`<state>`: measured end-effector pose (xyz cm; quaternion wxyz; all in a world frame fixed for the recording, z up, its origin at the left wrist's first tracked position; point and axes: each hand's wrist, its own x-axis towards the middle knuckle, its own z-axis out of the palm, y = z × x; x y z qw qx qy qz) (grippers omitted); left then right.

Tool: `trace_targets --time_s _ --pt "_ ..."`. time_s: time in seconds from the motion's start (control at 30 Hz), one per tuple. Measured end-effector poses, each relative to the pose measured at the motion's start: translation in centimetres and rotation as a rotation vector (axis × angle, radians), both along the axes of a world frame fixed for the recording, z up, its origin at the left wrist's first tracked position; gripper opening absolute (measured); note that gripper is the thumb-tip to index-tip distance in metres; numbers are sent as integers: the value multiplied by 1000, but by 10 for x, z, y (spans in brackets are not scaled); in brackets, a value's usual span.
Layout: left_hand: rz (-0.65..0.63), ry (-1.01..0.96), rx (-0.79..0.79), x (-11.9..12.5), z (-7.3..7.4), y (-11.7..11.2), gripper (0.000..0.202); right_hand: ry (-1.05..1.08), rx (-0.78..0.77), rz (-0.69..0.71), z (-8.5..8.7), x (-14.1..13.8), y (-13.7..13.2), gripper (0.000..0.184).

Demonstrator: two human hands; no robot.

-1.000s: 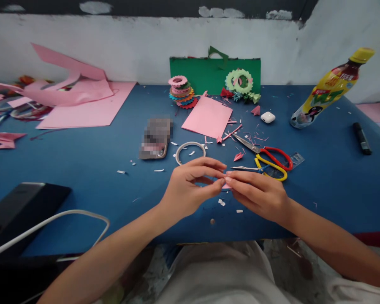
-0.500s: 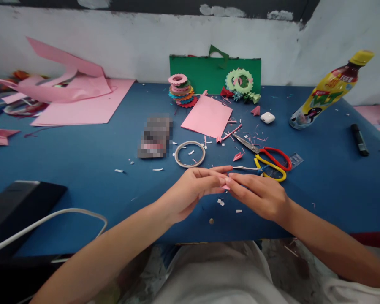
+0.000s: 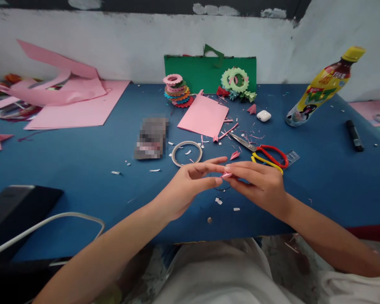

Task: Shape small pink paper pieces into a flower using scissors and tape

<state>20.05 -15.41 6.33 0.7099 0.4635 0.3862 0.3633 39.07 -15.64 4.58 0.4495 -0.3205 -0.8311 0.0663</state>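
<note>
Right hand (image 3: 262, 183): thumb and fingertips pinching a small folded pink piece (image 3: 227, 175). Left hand (image 3: 188, 185): fingers extended and loosely spread, index tip at the piece's left end, thumb just below with a gap between the two; can't tell how firmly it touches. Piece sits between both hands, over the near half of the blue table (image 3: 319, 177).

Just beyond the hands: scissors (image 3: 255, 149) with red and yellow handles, yellow loop partly behind the right hand; pink bud (image 3: 235, 155); tape roll (image 3: 173, 156) lying flat, near the left fingers. Paper scraps (image 3: 219, 202) scattered near the hands.

Further back: square pink sheet (image 3: 204, 114), white case (image 3: 264, 116) to its right, bottle (image 3: 319, 90) right of that. Phone (image 3: 152, 137), pixelated, left of the tape roll.
</note>
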Motion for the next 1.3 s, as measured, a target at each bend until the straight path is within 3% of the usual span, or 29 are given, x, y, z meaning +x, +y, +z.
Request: trace_targets --time_s 0.17,0.33,0.47,0.7,0.93,1.3 --pt "81 95 235 2 -1 0 17 230 -411 1 5 -5 1 13" --pt "119 190 374 4 -2 0 16 487 -809 108 -2 -5 2 29" --pt "144 313 507 2 -4 0 15 568 -956 182 0 -6 4 33" --pt "187 434 673 0 -8 2 16 600 -988 222 1 -7 2 25" --pt "224 344 562 3 -12 -4 31 537 -793 82 -6 -9 0 18" --pt "213 279 424 4 -10 1 16 494 -795 116 -6 -9 -2 20"
